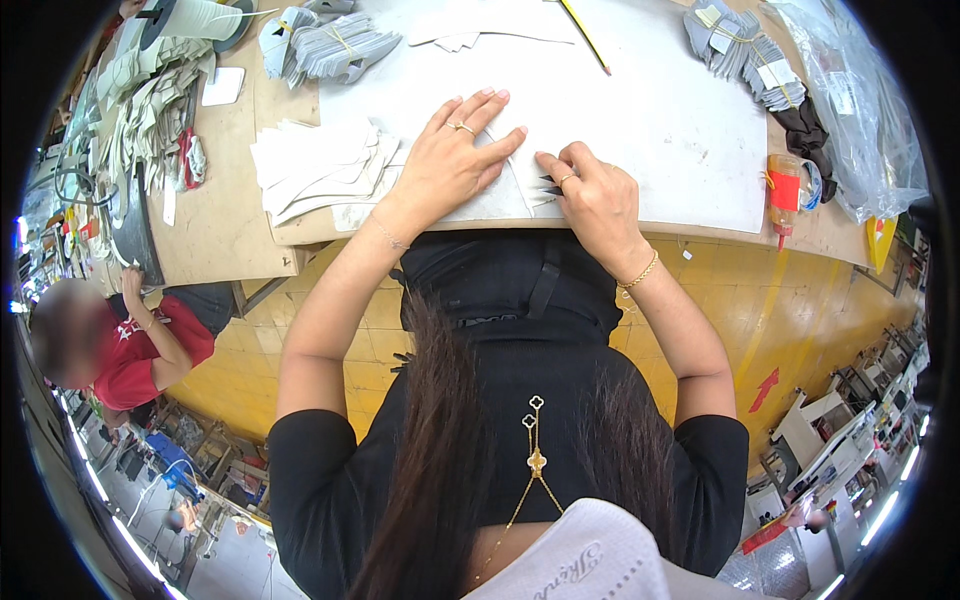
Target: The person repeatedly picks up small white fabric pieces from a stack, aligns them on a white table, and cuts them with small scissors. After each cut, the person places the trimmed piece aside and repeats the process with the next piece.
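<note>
My left hand (455, 160) lies flat with its fingers spread on a white cut piece (512, 170) at the table's near edge. Close by on the right, my right hand (600, 200) is curled, thumb and fingers pressed together around a small tool with dark pointed tips (549, 188). The palm hides most of that tool, so its exact kind does not show. Its tips point left, toward the white piece. A fanned stack of white cut pieces (325, 170) rests left of my left hand.
A white sheet (680, 150) covers the tabletop. Bundled grey pieces (340, 48) lie far left, another bundle (745, 50) far right. A striped pencil (585, 35) is at the back. An orange bottle (785, 195) and clear plastic bag (850, 100) lie right. A person in red (150, 350) sits left.
</note>
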